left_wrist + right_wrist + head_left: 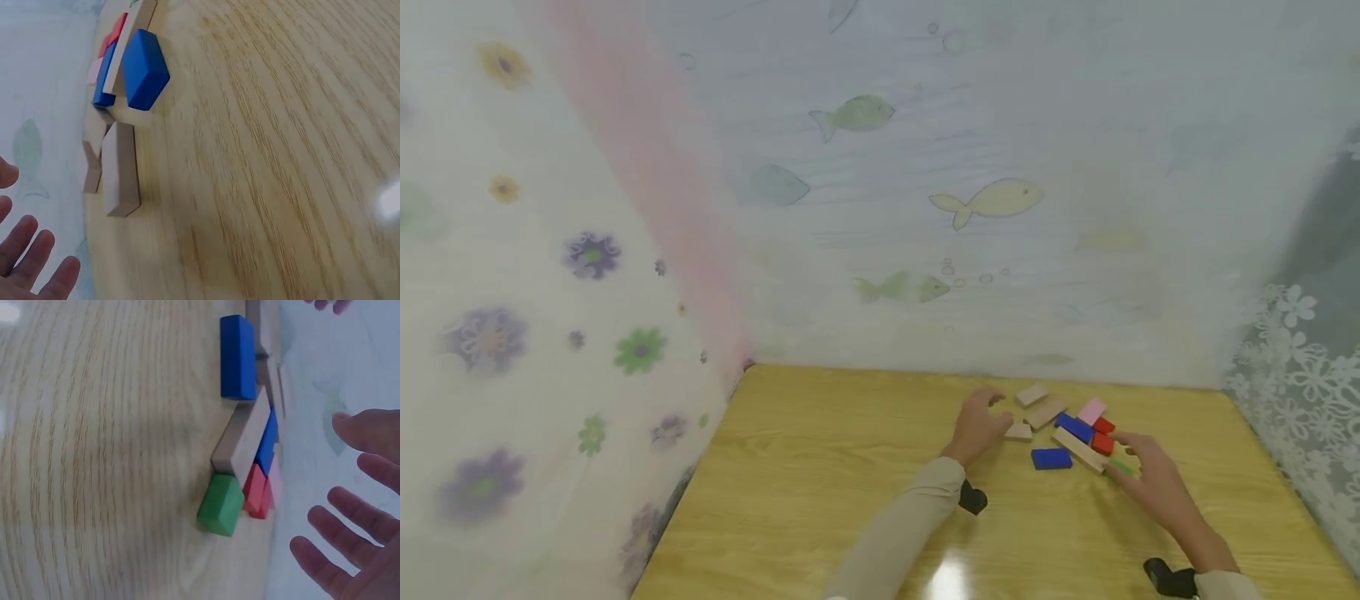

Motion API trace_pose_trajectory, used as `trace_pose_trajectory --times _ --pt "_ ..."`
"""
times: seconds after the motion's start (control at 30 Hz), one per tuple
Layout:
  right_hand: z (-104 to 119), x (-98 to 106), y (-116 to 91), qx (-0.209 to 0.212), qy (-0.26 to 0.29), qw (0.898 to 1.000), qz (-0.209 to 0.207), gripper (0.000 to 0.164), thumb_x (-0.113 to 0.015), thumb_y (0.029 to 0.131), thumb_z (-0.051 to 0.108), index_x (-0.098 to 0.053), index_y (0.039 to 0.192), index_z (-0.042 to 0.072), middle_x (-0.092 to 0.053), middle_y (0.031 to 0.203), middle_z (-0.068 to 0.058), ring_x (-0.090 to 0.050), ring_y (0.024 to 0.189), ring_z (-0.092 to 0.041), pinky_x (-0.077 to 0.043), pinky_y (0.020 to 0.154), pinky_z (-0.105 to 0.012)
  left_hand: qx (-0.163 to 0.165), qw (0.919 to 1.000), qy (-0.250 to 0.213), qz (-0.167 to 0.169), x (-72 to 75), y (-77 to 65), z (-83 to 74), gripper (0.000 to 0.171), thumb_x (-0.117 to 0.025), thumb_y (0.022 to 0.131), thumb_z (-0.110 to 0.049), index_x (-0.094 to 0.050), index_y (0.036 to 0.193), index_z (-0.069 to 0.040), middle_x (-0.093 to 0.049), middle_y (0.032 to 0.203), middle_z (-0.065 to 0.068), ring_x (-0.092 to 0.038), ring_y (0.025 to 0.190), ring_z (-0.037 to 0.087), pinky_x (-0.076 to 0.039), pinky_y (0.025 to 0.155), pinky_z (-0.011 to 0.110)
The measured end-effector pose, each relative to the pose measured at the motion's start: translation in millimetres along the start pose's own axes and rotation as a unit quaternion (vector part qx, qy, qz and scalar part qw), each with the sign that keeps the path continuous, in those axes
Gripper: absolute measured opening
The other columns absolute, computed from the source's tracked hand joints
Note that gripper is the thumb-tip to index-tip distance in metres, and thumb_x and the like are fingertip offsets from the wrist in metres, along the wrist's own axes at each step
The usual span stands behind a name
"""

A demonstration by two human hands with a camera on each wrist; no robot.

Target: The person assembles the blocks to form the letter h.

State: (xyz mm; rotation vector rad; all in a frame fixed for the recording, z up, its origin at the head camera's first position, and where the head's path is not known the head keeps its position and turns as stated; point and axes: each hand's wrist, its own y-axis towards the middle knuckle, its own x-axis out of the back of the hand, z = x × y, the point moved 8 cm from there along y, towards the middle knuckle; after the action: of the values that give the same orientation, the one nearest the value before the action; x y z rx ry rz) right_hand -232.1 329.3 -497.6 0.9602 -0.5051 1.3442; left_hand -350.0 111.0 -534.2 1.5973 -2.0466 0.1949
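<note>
Wooden blocks lie in a loose cluster on the table. My left hand (979,423) is at the cluster's left side, nearest a plain block (1018,432); its fingers (26,250) are spread and hold nothing. At the right side my right hand (1153,479) hovers by a green block (221,505), fingers (344,531) apart and nothing between them. Between the hands are a long plain block (1078,450), a blue block (1075,427), red blocks (1102,443) and a pink block (1092,411). Another blue block (1051,459) lies nearer me.
The wood-grain table (820,475) meets a pale wall (880,333) with fish drawings right behind the blocks. A flower-patterned curtain (550,400) borders the left side, and white flower lace (1292,375) the right. More plain blocks (1031,395) lie at the back.
</note>
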Motion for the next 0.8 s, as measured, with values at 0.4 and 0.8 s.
trace_pose_trajectory --times 0.4,0.8 --pt "-16 -23 13 0.017 0.031 0.999 -0.027 0.038 -0.072 0.080 0.002 -0.057 0.112 -0.010 -0.058 0.107 -0.027 -0.055 0.094 -0.043 -0.046 0.075 -0.058 0.000 0.9980 0.063 -0.002 -50.3 17.3 -3.5 0.026 -0.065 0.080 -0.004 -0.068 0.107 -0.007 -0.064 0.107 0.001 -0.059 0.096 0.014 -0.051 0.072 0.021" --pt "-36 -52 18 -0.015 -0.058 0.998 0.007 0.025 -0.071 0.075 0.003 -0.066 0.099 0.003 -0.066 0.098 -0.015 -0.059 0.087 -0.035 -0.040 0.063 -0.047 -0.085 0.9499 0.301 -0.005 -84.7 15.5 -17.5 0.014 -0.072 0.083 -0.019 -0.063 0.074 -0.014 -0.057 0.069 -0.005 -0.056 0.070 0.009 -0.044 0.055 0.018"
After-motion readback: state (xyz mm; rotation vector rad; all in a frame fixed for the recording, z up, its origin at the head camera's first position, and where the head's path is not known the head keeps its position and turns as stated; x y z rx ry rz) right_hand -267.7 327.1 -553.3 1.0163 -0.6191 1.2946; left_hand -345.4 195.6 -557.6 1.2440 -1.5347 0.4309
